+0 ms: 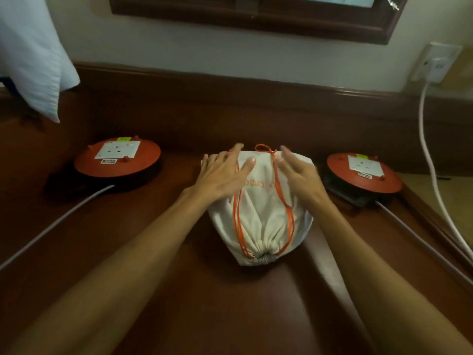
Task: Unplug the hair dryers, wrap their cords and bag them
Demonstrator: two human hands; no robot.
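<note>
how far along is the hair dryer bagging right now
Looks nearly done: the white drawstring bag is full and cinched, and both extension reels' sockets are empty. In hand: left hand and right hand patting it. Left: no loose dryer in view.

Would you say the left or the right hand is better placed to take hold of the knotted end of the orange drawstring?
Probably the right hand: its fingertips lie just beside the knot at the far edge of the white bag. The left hand rests flat on the bag, slightly farther from it.

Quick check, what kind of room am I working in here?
Probably a hotel or guest room: a polished wooden desk against a wall, a framed mirror or picture above, and a drawstring bag for a hair dryer.
</note>
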